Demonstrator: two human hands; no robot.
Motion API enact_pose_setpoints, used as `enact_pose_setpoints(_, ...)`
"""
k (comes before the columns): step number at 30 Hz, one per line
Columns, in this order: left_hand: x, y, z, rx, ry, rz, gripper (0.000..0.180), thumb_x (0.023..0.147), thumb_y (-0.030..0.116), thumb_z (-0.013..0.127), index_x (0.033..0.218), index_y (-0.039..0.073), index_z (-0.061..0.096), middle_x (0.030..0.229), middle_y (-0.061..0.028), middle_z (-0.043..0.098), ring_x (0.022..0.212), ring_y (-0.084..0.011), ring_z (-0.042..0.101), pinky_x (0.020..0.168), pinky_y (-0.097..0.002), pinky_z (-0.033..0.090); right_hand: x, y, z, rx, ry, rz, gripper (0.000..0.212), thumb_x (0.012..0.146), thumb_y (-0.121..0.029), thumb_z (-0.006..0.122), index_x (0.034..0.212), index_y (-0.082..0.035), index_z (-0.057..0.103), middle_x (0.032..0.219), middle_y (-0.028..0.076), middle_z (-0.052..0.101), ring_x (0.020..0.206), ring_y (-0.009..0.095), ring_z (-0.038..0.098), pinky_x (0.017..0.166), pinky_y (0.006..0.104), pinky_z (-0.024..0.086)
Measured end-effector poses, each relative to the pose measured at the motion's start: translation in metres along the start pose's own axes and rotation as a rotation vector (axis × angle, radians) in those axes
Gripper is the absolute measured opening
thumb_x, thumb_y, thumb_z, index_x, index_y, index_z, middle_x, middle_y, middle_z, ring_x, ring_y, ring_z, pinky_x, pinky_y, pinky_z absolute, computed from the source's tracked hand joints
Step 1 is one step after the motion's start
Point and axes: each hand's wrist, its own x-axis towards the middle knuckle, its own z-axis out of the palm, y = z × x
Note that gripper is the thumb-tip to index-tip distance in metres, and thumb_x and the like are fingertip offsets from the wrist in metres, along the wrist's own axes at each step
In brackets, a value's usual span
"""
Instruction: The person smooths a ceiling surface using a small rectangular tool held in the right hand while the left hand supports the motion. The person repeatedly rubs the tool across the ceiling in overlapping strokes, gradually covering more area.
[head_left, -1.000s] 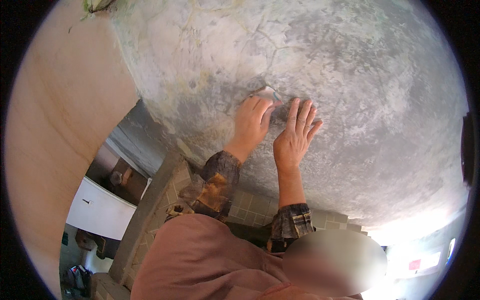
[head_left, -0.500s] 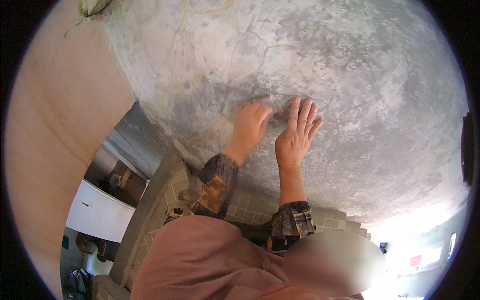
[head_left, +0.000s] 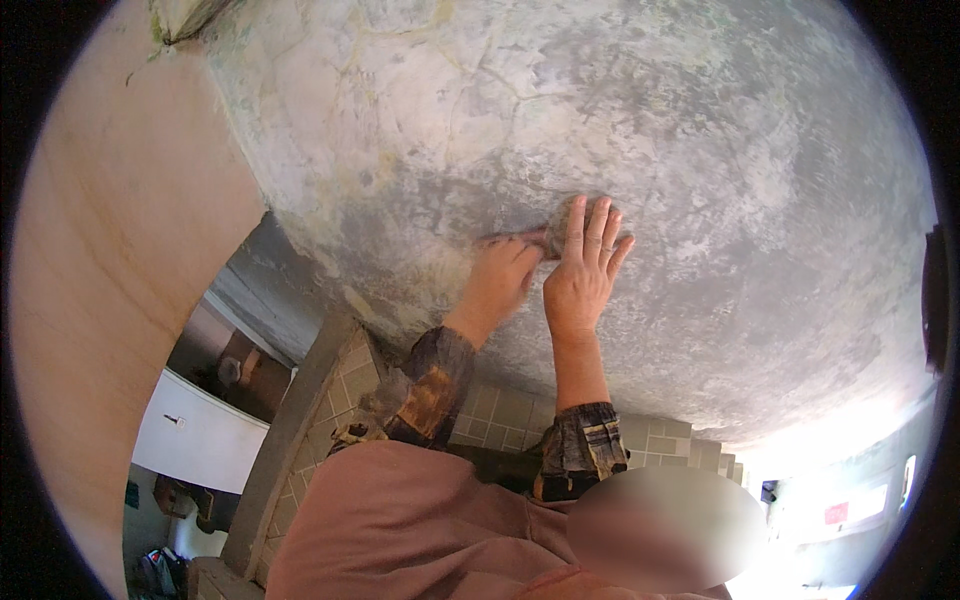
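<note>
My left hand [head_left: 498, 278] is closed near the wall, its knuckles turned up and slightly smeared by motion. It grips a thin reddish-brown piece [head_left: 533, 237], which shows along the fingers and reaches toward my right hand; its kind is unclear. Just to the right, my right hand [head_left: 583, 268] lies flat with fingers stretched out and slightly apart. A dark patch shows beneath and beside those fingers; I cannot tell whether it is part of the held piece or shadow. Both hands are at the mottled grey and whitish plaster wall [head_left: 720, 200], which has fine cracks.
Tiled steps [head_left: 500, 415] run below my arms, bordered by a grey ledge [head_left: 290, 450] on the left. A smooth beige curved wall [head_left: 140, 250] rises at far left. Beyond the ledge stands a white cabinet [head_left: 195, 430]. Bright light comes from the lower right.
My left hand has shifted slightly down, away from its blurred spot higher on the wall. My right hand has moved a little left and remains flat.
</note>
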Motion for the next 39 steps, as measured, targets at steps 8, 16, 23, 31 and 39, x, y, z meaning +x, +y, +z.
enact_pose_setpoints(8, 0.040, -0.005, -0.010, -0.040, 0.303, -0.018, 0.019, 0.082, 0.003, 0.062, 0.101, 0.007, 0.063, 0.095, -0.0131, 0.064, 0.093, -0.0353, 0.059, 0.082, -0.0421, 0.047, 0.000, 0.000, -0.001, -0.065, 0.020, 0.011, 0.073, 0.082, 0.004, 0.048, 0.151, -0.017, 0.036, 0.158, 0.010, 0.030, 0.147, 0.031, 0.026, 0.119, 0.0576, 0.015)
enact_pose_setpoints(16, 0.010, 0.007, -0.004, -0.080, 0.116, 0.036, 0.023, 0.078, -0.002, 0.063, 0.099, 0.006, 0.061, 0.090, -0.0112, 0.059, 0.088, -0.0350, 0.056, 0.074, -0.0452, 0.045, 0.002, 0.001, -0.002, 0.067, 0.039, 0.034, 0.072, 0.083, 0.011, 0.037, 0.152, -0.007, 0.032, 0.159, 0.017, 0.025, 0.149, 0.036, 0.018, 0.120, 0.0563, 0.009)
enact_pose_setpoints(23, 0.037, 0.000, -0.007, -0.053, 0.207, 0.030, 0.019, 0.080, 0.003, 0.063, 0.099, 0.004, 0.062, 0.095, -0.0153, 0.062, 0.090, -0.0376, 0.058, 0.077, -0.0457, 0.046, 0.008, 0.010, -0.008, 0.008, 0.114, 0.123, 0.073, 0.083, 0.012, 0.035, 0.154, -0.004, 0.026, 0.159, 0.023, 0.020, 0.149, 0.039, 0.014, 0.120, 0.0562, 0.009)
enact_pose_setpoints(31, 0.031, 0.016, -0.006, -0.058, 0.177, 0.066, 0.022, 0.078, 0.000, 0.063, 0.099, 0.005, 0.060, 0.092, -0.0137, 0.059, 0.088, -0.0348, 0.057, 0.074, -0.0442, 0.045, 0.006, 0.012, -0.009, 0.014, 0.107, 0.106, 0.074, 0.082, 0.012, 0.036, 0.154, -0.005, 0.026, 0.160, 0.022, 0.020, 0.149, 0.040, 0.015, 0.120, 0.0563, 0.010)
enact_pose_setpoints(39, 0.032, 0.021, -0.002, -0.033, 0.059, 0.066, 0.026, 0.077, -0.002, 0.063, 0.102, 0.003, 0.062, 0.092, -0.0143, 0.061, 0.087, -0.0365, 0.057, 0.077, -0.0459, 0.045, 0.006, 0.017, -0.009, -0.010, 0.082, 0.105, 0.073, 0.083, 0.007, 0.043, 0.153, -0.006, 0.028, 0.160, 0.019, 0.021, 0.149, 0.037, 0.016, 0.120, 0.0563, 0.011)
